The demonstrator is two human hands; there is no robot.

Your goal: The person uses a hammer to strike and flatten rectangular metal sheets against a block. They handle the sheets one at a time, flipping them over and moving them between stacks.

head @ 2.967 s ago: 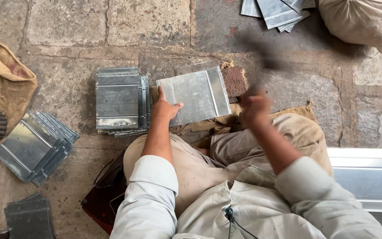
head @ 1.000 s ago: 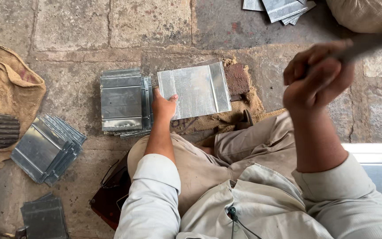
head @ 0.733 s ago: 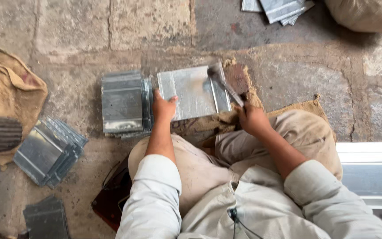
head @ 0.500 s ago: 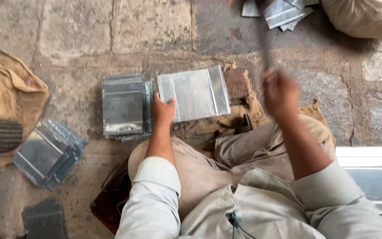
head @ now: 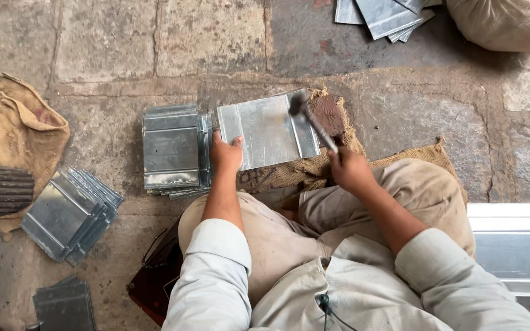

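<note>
Under the left hand, spread flat to pin its near edge, lies the metal sheet; right hand, fist closed on the hammer, brings the head onto the sheet's right fold, beside the brick

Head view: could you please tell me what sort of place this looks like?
Probably a floor-level sheet-metal workshop: stacks of cut metal sheets lie on a stone floor, and the right hand swings a hammer at one sheet the left hand holds.
</note>
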